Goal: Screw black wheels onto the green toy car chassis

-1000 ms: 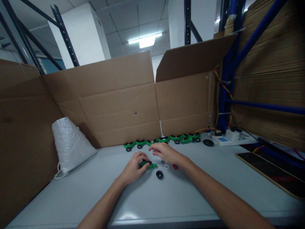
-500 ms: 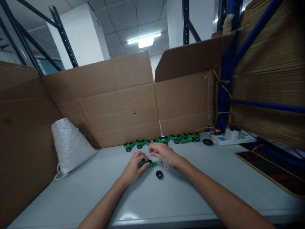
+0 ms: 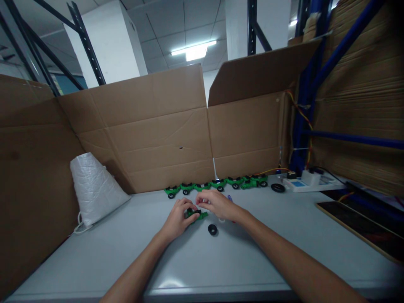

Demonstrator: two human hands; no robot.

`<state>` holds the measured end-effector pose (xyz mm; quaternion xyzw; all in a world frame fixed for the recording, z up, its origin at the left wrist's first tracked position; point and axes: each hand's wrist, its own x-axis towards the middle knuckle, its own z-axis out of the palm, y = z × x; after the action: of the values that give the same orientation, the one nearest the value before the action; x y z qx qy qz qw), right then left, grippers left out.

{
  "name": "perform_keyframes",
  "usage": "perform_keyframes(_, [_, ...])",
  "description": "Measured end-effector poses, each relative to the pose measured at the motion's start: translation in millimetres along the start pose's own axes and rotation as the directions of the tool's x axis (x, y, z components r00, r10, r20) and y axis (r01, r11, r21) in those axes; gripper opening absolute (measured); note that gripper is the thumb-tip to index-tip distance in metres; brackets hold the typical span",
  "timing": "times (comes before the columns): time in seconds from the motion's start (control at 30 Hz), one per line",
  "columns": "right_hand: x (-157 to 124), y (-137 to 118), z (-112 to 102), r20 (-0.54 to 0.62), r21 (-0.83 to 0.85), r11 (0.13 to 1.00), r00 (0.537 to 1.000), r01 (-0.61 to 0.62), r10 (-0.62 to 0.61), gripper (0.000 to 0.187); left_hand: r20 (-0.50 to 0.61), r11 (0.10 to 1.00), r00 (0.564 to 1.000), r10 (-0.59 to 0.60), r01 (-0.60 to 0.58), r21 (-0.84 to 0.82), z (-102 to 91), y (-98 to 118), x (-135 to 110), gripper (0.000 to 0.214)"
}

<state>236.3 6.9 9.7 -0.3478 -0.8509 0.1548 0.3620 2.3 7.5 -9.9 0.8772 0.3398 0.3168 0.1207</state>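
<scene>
Pale grey table (image 3: pixel 189 269), bare surface shown at the front, reached over by 2 bare forearms. Black wheel (image 3: pixel 212 229), 1, laid flat on the table, nearest of the loose parts, with nothing touching it. Green toy car (image 3: pixel 201 215), 1, set on the table behind and slightly left of the wheel, partly covered by fingers. The toy is grasped by the left hand (image 3: pixel 177 219), thumb placed on the near side and fingers curled over the top. The right hand (image 3: pixel 217 203) is held just beside the toy, fingers bent and drawn together; whether anything is pinched there cannot be told. White ring (image 3: pixel 221 220), 1, partly hidden by the right wrist. Purple piece (image 3: pixel 229 198), 1, small, seen just beyond the right hand. Dark board (image 3: pixel 353 225), light-edged, laid at the far right. White bag (image 3: pixel 94 191), propped at the left against cardboard. Black ring (image 3: pixel 278 188), placed right of a row of green toys (image 3: pixel 235 183) with black wheels, lined along the back. Power strip (image 3: pixel 325 183), white, set beside a blue post (image 3: pixel 301 113). Cardboard wall (image 3: pixel 151 139), creased, stood behind. Ceiling light (image 3: pixel 195 52), lit, mounted above.
</scene>
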Motion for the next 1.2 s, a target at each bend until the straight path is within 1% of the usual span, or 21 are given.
perform_keyframes(0.3, [-0.2, -7.0, 3.9, 0.035, 0.025, 0.997, 0.997, -0.075, 0.074, 0.009, 0.019, 0.997, 0.999, -0.031, 0.032, -0.070, -0.2, 1.1, 1.6, 0.022])
perform_keyframes(0.4, [-1.3, -8.4, 5.6, 0.048, 0.029, 0.998, 0.998, -0.048, 0.047, 0.007, 0.011, 0.993, 0.999, -0.044, 0.045, -0.106, 2.0, -2.4, 1.8, 0.023])
perform_keyframes(0.57, [-4.3, -11.0, 8.0, 0.054, 0.023, 0.999, 0.998, -0.029, 0.028, 0.010, -0.019, 0.988, 0.998, -0.052, 0.049, -0.149, 4.6, -5.9, 0.4, 0.025])
perform_keyframes(0.7, [-5.8, -13.3, 7.6, 0.063, 0.013, 1.000, 0.998, -0.019, 0.018, 0.012, -0.018, 0.987, 0.998, -0.056, 0.053, -0.151, 4.7, -5.3, -0.5, 0.022])
perform_keyframes(0.9, [-4.7, -10.5, 7.6, 0.078, 0.010, 1.000, 0.997, -0.013, 0.012, 0.008, -0.021, 0.990, 0.999, -0.048, 0.045, -0.131, 2.7, -1.6, 0.1, 0.019])
perform_keyframes(1.0, [-4.7, -7.7, 7.9, 0.080, 0.025, 0.999, 0.996, -0.041, 0.039, 0.008, -0.021, 0.990, 0.998, -0.056, 0.052, -0.128, 2.5, -0.8, 0.1, 0.020])
perform_keyframes(1.2, [-5.0, -1.8, 8.2, 0.105, 0.104, 0.983, 0.985, -0.149, 0.138, 0.009, -0.019, 0.990, 0.998, -0.060, 0.057, -0.127, 4.2, -4.9, -0.8, 0.022])
